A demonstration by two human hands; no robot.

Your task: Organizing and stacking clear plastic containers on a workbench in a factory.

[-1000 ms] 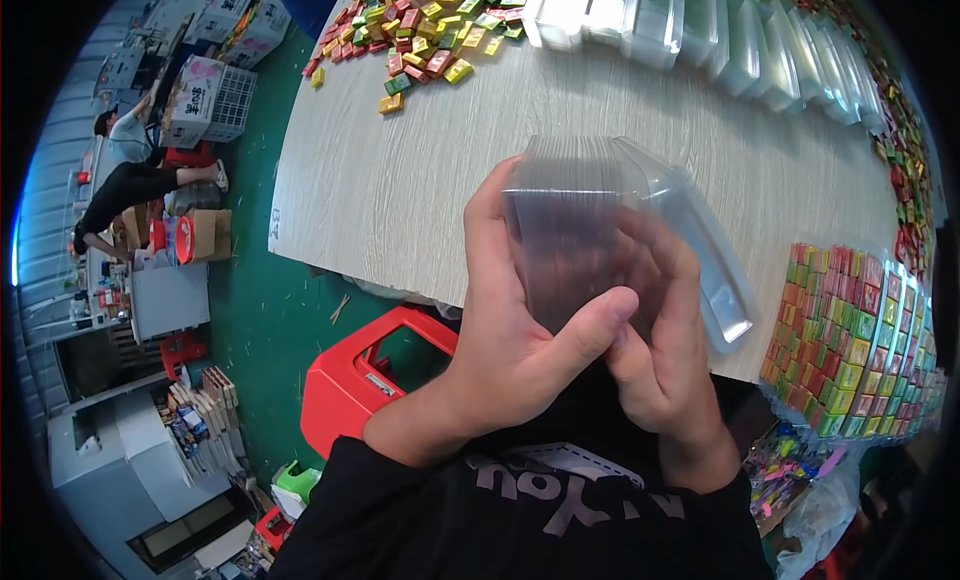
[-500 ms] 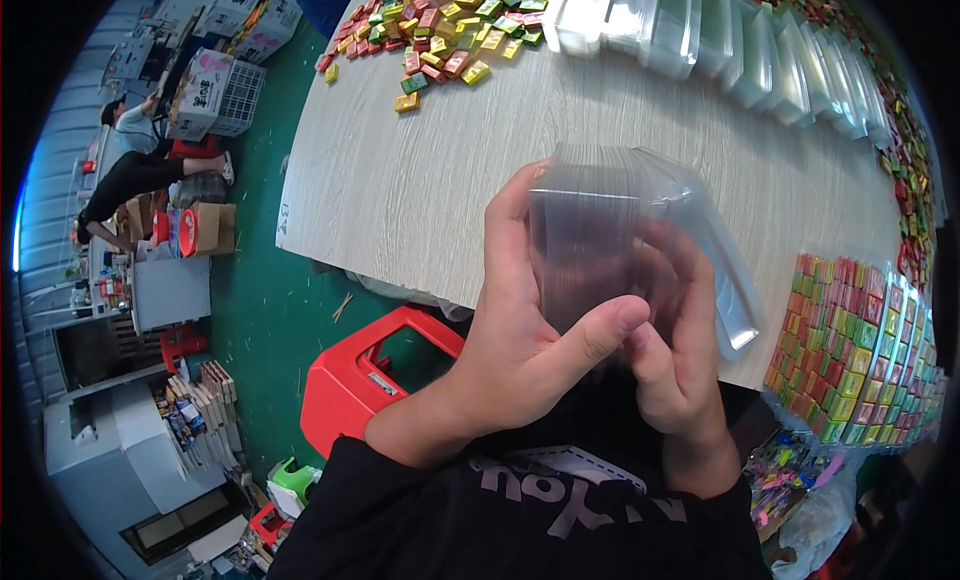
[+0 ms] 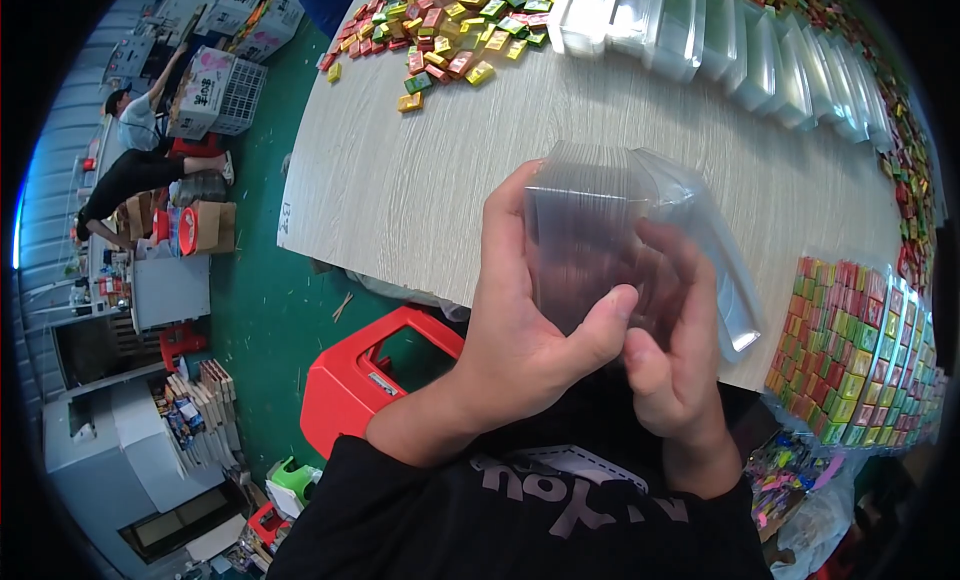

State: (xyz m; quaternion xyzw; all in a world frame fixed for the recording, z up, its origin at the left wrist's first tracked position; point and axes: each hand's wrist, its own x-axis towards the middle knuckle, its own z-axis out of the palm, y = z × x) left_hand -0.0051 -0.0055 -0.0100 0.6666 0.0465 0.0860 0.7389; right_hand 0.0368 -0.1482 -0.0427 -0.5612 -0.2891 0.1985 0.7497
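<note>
Up close, a stack of clear plastic containers (image 3: 600, 230) is held above the near edge of the wooden desk (image 3: 420, 170), grasped in the grip of both the left hand (image 3: 520, 330) and the right hand (image 3: 675, 350). Coloured small boxes (image 3: 855, 350) are packed at the right.

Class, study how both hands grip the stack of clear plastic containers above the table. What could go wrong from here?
1. The stack of clear containers is slick and held only by the left hand and right hand; it might slip.
2. It is held over the table edge, so a dropped piece may fall near the red stool.
</note>
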